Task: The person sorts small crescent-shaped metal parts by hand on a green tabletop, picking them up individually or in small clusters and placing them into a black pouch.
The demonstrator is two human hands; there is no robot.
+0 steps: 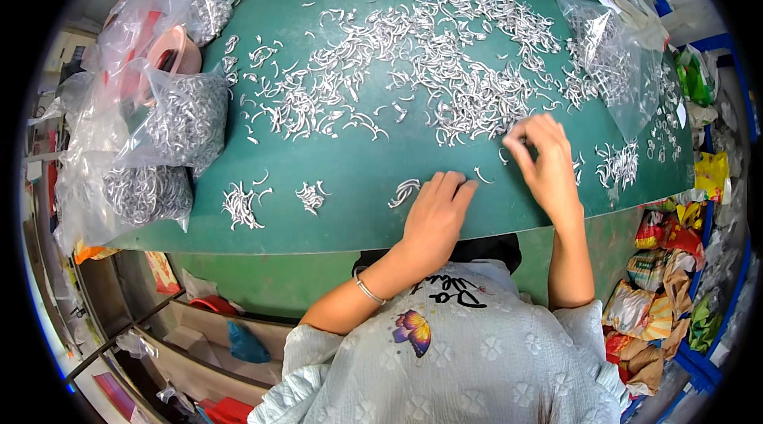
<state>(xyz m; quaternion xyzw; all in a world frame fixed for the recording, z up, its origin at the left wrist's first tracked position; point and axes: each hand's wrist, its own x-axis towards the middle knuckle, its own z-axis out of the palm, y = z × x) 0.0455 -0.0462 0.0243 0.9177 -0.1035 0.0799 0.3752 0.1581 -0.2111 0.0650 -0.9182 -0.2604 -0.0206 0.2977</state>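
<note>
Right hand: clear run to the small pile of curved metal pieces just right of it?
Likely yes: only a few loose pieces lie on the green tabletop between the right hand and the small pile; nothing bulky blocks the way.

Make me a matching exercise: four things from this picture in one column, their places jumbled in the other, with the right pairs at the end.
Things
1. left hand
2. right hand
3. pink container
4. bracelet

Places
A. among the clear bags on the left
B. around the left forearm
C. at the near edge of the large spread of silvery pieces
D. just right of a small cluster of curved pieces, near the table's near edge

Right pairs: 1-D, 2-C, 3-A, 4-B
</note>
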